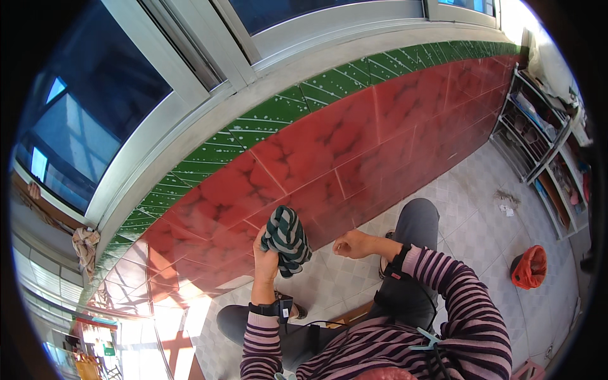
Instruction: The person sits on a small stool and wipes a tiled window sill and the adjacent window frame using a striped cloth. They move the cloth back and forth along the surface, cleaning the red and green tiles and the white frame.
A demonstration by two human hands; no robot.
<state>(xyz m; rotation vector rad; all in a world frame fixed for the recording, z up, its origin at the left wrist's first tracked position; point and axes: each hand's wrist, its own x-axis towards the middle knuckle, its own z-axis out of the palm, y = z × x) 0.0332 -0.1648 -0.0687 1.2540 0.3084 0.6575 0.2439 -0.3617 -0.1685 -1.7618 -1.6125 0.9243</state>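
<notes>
My left hand [266, 259] grips a bunched green and grey striped cloth [286, 237], raised in front of the red tiled wall [332, 137]. Part of the cloth hides the fingers on its far side. To the right, apart from the cloth, my right hand [352, 244] hangs above the floor near my knee, its fingers curled inward. Nothing shows in it, though the palm side is partly hidden. Both wrists carry black straps over striped sleeves.
A metal shelf rack [527, 128] with assorted items stands at the right by the wall. An orange-lined bin [529, 267] is on the tiled floor. Silver-framed windows [332, 28] run above the green tile border [270, 114]. A crumpled cloth [86, 247] hangs at the far left.
</notes>
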